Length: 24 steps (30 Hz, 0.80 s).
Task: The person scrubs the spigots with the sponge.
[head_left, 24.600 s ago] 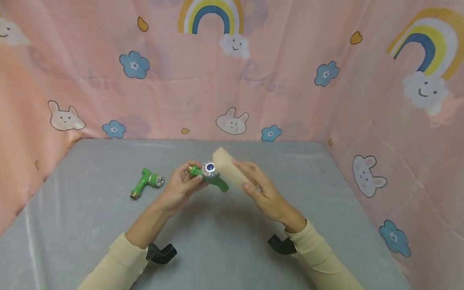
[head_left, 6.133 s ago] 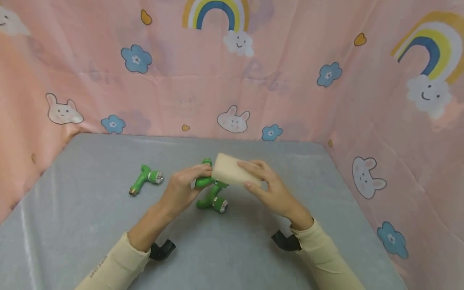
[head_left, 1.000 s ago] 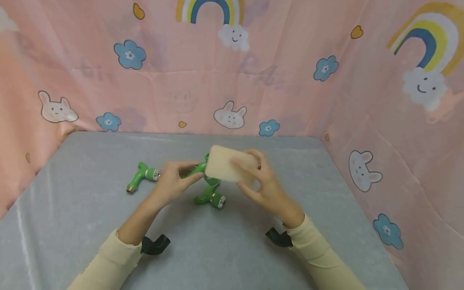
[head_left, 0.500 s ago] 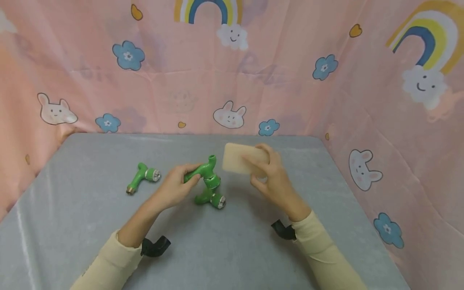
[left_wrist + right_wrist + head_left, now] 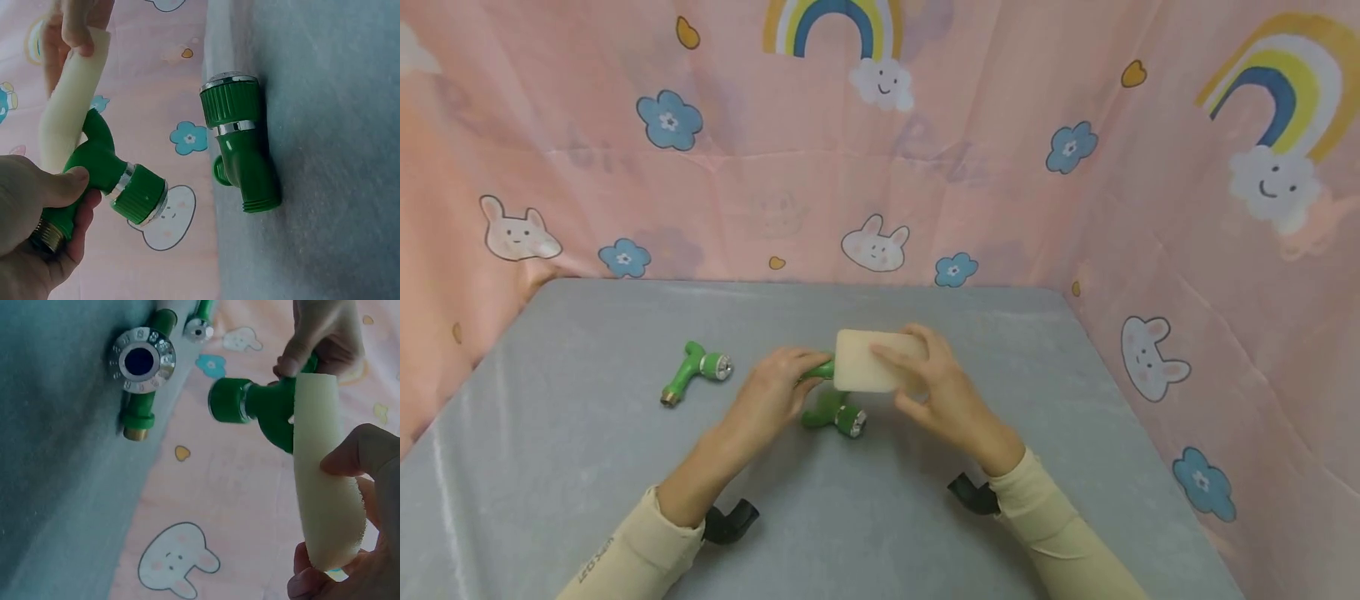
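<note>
- Since half a second ago, the sponge (image 5: 856, 371) and the right hand (image 5: 953, 404) have come left and lower; where sponge and held tap (image 5: 103, 164) stood apart, the sponge now covers most of the tap in the head view.
- Pale cream and matt, the sponge is a thick block with rounded corners and a finely porous face, slightly bowed along its length in the right wrist view.
- The right hand's fingers are parted by the sponge and curl about its edges, gripping it.
- The left hand (image 5: 771, 390) pinches the held tap above the worktop (image 5: 865, 542), its fingers closed to the thickness of the pipe, thumb laid along the smooth green body.
- Glossy and curved, the held tap has a ribbed green knob (image 5: 139, 195), a silver collar and a brass-coloured threaded end; the sponge lies up against its spout side.
- A second tap (image 5: 829, 412) rests below the hands, ribbed at the knob, with a patterned silver cap around a dark round centre.
- A third tap (image 5: 689, 370) lies farther left, its brass-coloured end towards the person.
- The worktop is grey with a soft, mottled sheen; behind it hangs creased pink printed cloth (image 5: 992, 200).
</note>
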Each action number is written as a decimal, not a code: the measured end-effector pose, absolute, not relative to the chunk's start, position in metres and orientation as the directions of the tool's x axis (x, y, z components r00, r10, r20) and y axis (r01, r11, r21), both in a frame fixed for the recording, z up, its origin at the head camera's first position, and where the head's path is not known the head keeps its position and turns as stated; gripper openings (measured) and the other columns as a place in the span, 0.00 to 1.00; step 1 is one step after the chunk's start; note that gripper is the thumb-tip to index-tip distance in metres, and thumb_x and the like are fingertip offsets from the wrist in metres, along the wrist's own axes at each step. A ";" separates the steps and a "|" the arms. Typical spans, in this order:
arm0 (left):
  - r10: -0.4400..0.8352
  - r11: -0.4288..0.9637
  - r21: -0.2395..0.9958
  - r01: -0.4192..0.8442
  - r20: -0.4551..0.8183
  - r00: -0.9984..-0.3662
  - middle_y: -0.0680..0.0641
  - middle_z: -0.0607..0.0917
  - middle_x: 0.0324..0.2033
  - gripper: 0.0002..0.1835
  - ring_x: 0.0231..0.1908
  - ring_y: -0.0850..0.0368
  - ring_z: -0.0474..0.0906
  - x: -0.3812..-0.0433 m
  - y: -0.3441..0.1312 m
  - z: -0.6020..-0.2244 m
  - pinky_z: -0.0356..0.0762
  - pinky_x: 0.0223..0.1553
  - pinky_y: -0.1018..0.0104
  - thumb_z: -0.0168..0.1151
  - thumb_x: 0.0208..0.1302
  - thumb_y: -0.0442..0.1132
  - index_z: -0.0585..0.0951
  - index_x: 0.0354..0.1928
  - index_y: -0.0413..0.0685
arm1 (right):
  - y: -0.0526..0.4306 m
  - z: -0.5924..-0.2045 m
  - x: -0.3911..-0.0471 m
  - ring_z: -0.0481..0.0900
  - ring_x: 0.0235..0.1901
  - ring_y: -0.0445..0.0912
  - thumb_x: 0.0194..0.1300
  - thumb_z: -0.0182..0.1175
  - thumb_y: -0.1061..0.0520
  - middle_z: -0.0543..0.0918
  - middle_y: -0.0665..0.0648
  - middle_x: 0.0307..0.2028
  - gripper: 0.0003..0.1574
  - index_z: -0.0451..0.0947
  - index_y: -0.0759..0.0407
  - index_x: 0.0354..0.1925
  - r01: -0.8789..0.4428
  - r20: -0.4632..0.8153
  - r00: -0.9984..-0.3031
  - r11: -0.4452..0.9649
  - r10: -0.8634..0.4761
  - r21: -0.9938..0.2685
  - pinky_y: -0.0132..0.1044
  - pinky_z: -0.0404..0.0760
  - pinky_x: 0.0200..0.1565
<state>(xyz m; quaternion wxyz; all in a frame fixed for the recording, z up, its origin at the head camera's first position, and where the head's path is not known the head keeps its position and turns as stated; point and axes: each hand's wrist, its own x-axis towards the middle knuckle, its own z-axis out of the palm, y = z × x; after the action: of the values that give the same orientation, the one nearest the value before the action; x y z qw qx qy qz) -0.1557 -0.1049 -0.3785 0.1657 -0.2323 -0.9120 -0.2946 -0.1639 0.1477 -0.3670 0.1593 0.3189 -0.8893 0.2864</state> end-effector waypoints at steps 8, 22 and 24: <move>0.306 0.738 0.460 0.493 0.424 -0.853 0.42 0.88 0.49 0.17 0.52 0.45 0.83 -0.157 -0.109 -0.377 0.83 0.55 0.51 0.69 0.61 0.27 0.85 0.53 0.41 | 0.170 -0.357 -0.172 0.70 0.58 0.62 0.58 0.61 0.64 0.64 0.67 0.68 0.37 0.77 0.48 0.66 -0.494 0.327 -0.869 0.668 -0.371 -0.556 0.52 0.78 0.51; 0.326 0.667 0.350 0.657 0.656 -0.681 0.42 0.90 0.43 0.14 0.46 0.48 0.87 -0.156 -0.107 -0.382 0.86 0.51 0.57 0.73 0.53 0.25 0.87 0.44 0.39 | 0.151 -0.365 -0.163 0.73 0.60 0.61 0.71 0.60 0.56 0.63 0.67 0.69 0.35 0.68 0.46 0.73 -0.534 0.282 -0.827 0.523 -0.486 -0.664 0.52 0.79 0.53; 0.318 0.664 0.337 0.667 0.680 -0.661 0.41 0.90 0.43 0.15 0.45 0.48 0.87 -0.157 -0.108 -0.382 0.86 0.50 0.57 0.73 0.53 0.24 0.87 0.44 0.39 | 0.155 -0.363 -0.163 0.73 0.59 0.61 0.71 0.59 0.57 0.63 0.67 0.69 0.34 0.69 0.46 0.73 -0.504 0.251 -0.844 0.540 -0.474 -0.674 0.51 0.79 0.53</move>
<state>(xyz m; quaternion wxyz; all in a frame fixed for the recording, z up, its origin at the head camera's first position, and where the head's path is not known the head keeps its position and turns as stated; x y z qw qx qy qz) -0.1568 -0.1076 -0.3824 0.2968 -0.2856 -0.8626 -0.2938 -0.1634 0.1549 -0.3628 0.0191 0.2785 -0.8773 0.3903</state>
